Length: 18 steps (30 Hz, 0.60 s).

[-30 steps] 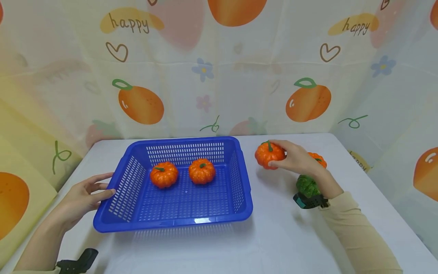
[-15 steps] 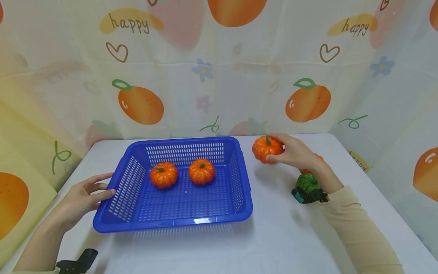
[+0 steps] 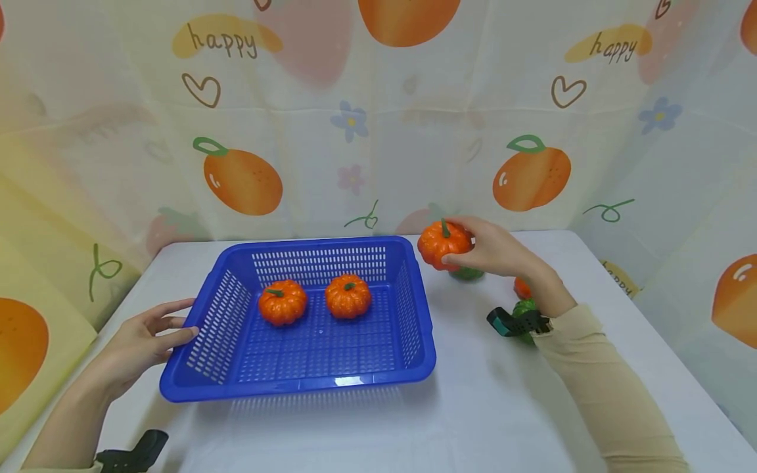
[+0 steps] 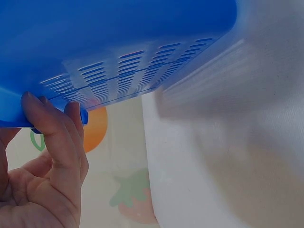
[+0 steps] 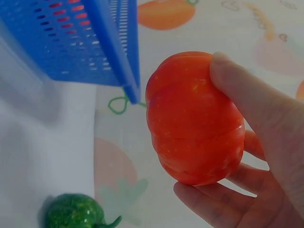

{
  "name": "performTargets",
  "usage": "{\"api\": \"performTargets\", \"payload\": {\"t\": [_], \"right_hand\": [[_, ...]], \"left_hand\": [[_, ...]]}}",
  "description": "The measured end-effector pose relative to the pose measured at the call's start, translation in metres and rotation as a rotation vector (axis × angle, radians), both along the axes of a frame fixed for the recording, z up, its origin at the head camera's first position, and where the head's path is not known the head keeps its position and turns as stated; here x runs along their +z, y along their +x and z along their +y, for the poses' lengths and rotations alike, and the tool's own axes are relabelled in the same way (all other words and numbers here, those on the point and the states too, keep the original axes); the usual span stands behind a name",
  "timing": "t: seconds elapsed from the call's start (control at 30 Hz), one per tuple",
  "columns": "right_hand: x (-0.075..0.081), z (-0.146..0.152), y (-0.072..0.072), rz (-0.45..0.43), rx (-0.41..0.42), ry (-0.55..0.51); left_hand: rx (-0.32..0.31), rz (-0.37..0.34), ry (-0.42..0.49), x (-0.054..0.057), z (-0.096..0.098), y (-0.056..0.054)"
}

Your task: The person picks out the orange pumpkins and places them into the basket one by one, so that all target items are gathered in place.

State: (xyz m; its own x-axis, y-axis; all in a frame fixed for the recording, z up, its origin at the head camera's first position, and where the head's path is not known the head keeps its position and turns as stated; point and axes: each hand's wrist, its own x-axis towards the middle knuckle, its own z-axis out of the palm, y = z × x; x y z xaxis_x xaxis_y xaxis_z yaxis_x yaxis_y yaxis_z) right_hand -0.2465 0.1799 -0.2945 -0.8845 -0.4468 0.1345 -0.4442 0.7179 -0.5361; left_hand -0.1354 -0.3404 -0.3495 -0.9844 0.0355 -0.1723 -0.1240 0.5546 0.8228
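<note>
Holding a pumpkin [image 3: 440, 246] in our right hand [image 3: 495, 249] above the desk [image 3: 473, 420] near its far edge, left hand [image 3: 138, 335] gripping the basket [image 3: 284, 389], we seem mid-transfer and should probably lower it inside

We see the right hand [image 5: 281, 142] gripping a red-orange pumpkin [image 5: 194, 123], thumb on its upper right side, other fingers at its lower right and underside. The skin is glossy and ribbed. We note the pumpkin is clear of the white table [image 5: 71, 123]. At upper left we record a blue basket [image 5: 112, 52], slotted, red showing through some slots; a narrow gap separates it from the pumpkin. Lower left: a green pumpkin [image 5: 73, 211] with curved stem, partly cut off by the frame. Behind, we observe printed cloth [image 5: 114, 126].
</note>
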Motion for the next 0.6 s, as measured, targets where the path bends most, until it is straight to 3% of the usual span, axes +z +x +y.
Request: {"api": "performTargets", "payload": {"t": [0.6], "right_hand": [[0.009,-0.044,-0.007,0.064,0.147,-0.029]], "left_hand": [[-0.003,0.005,-0.015,0.000,0.000,0.000]]}}
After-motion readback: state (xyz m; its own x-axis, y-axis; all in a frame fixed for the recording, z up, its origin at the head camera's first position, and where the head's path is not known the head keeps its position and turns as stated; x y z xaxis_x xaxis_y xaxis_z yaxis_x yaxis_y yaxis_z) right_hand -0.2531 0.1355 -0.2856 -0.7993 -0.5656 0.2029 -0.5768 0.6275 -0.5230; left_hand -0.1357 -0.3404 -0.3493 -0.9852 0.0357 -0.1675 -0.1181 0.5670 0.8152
